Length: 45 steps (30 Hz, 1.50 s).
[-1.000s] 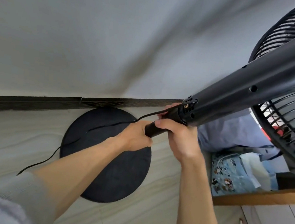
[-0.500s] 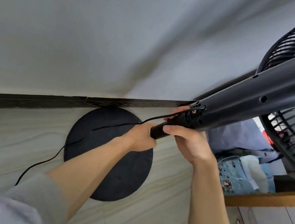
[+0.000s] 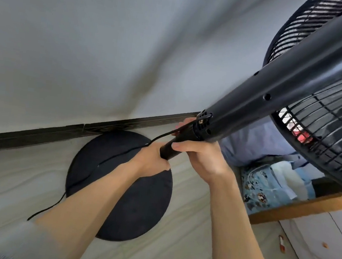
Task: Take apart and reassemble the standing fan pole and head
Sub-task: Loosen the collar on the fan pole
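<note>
Above the floor (image 3: 4,182), the standing fan is held tilted, its axis running from lower centre to upper right. The fan head grille (image 3: 329,134) fills the upper right corner. The wide black neck housing (image 3: 258,97), with small round holes in its side, tapers down to a collar (image 3: 202,126). A thin black pole (image 3: 183,136) emerges from this collar.

The right hand (image 3: 203,158) grips the pole directly below the collar, fingers curled round the tube and thumb lying across its front. The left hand (image 3: 152,159) grips the pole just below, touching the right hand, fingers wrapped fully round it. The lower end of the pole is hidden by the left hand.

The round black base (image 3: 139,208) lies flat on the floor beneath the hands, its far edge against the dark skirting board (image 3: 33,134). A black power cord (image 3: 51,207) runs from the collar, over the left hand, across the base and onto the floor.

A wooden bed frame (image 3: 297,206) with patterned blue bedding (image 3: 262,192) stands at right, above a white cabinet (image 3: 326,239). A small red-and-white item (image 3: 281,243) lies on the floor beside the cabinet.
</note>
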Each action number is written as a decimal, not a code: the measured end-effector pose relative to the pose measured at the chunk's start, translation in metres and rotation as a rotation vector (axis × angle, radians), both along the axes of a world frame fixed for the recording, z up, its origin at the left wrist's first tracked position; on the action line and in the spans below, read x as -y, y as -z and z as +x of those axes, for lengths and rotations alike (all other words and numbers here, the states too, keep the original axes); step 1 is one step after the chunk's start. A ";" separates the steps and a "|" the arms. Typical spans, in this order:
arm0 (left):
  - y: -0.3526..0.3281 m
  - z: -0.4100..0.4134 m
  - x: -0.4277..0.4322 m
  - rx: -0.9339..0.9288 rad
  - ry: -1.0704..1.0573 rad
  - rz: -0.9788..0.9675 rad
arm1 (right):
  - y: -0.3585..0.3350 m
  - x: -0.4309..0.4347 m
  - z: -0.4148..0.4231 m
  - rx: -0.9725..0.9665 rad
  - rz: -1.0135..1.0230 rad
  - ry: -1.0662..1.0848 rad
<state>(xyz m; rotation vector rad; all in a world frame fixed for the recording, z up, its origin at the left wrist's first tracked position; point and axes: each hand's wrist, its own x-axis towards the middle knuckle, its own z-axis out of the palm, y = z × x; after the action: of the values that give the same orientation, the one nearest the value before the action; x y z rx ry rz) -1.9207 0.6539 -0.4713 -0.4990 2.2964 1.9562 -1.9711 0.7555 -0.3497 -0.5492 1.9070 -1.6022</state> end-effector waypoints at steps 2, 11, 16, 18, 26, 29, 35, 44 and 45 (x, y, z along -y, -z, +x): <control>0.001 -0.001 -0.001 0.010 0.005 -0.011 | 0.010 0.009 0.015 -0.096 -0.020 0.247; -0.003 -0.001 -0.002 0.011 0.002 -0.009 | 0.003 0.001 -0.001 -0.012 -0.009 -0.016; -0.004 -0.003 -0.004 -0.021 0.007 -0.036 | 0.022 0.017 0.027 -0.159 -0.076 0.474; -0.006 -0.003 -0.003 -0.045 0.004 -0.055 | 0.032 0.031 0.038 -0.225 -0.107 0.649; -0.004 -0.001 -0.002 0.049 0.007 -0.024 | 0.003 0.002 0.003 -0.008 -0.007 0.043; -0.005 -0.002 -0.002 -0.017 0.012 -0.043 | 0.020 0.021 0.032 -0.159 -0.040 0.527; 0.000 -0.002 0.000 -0.014 0.014 -0.018 | 0.016 0.020 0.018 -0.022 -0.092 0.356; -0.002 -0.004 -0.001 -0.055 0.036 -0.017 | 0.036 0.036 0.044 -0.195 -0.103 0.713; -0.002 -0.003 -0.001 -0.060 0.041 -0.026 | 0.038 0.036 0.042 -0.196 -0.127 0.734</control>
<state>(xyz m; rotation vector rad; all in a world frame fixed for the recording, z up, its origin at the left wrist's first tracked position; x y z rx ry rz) -1.9241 0.6548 -0.4697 -0.3980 2.3507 1.9515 -1.9289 0.7190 -0.3881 -0.0328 2.3242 -2.1918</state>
